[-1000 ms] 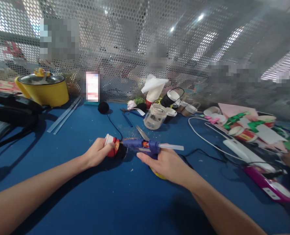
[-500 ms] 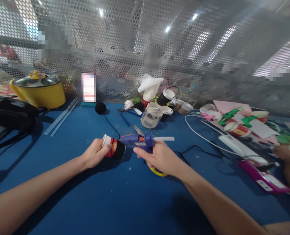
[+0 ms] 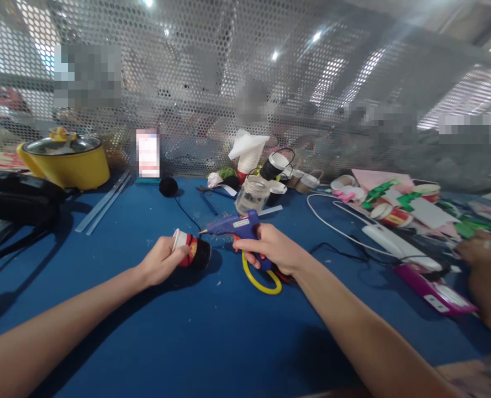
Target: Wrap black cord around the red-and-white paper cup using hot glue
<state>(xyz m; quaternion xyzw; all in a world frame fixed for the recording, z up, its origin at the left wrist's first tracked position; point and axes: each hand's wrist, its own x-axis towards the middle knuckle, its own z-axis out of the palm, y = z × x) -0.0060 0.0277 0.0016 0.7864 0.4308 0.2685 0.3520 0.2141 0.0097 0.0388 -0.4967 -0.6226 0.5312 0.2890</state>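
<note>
My left hand point(image 3: 162, 260) is closed around a paper cup point(image 3: 192, 250) lying on its side, white and red with black yarn wound round one end. A black strand runs from the cup back to a ball of black yarn point(image 3: 168, 187). In my right hand point(image 3: 275, 249) is a blue hot glue gun point(image 3: 237, 224), a clear glue stick point(image 3: 270, 210) poking out of its back. The nozzle points left, just above the cup and seemingly apart from it. Yellow-handled scissors point(image 3: 265, 288) lie under the right hand, partly hidden.
Behind stand a clear jar point(image 3: 252, 194), a stack of paper cups point(image 3: 248, 157) and a yarn-wrapped cup point(image 3: 276, 166). At left are a yellow pot point(image 3: 69, 165) and clear glue sticks point(image 3: 104, 204). A white power strip point(image 3: 390, 246), purple box point(image 3: 433, 290) and another person's hand point(image 3: 485, 257) are at right.
The glue gun has tilted and drawn slightly up, its nozzle coming off the cup's yarn end. More of the yellow scissors handle shows. My left hand keeps its hold on the cup.
</note>
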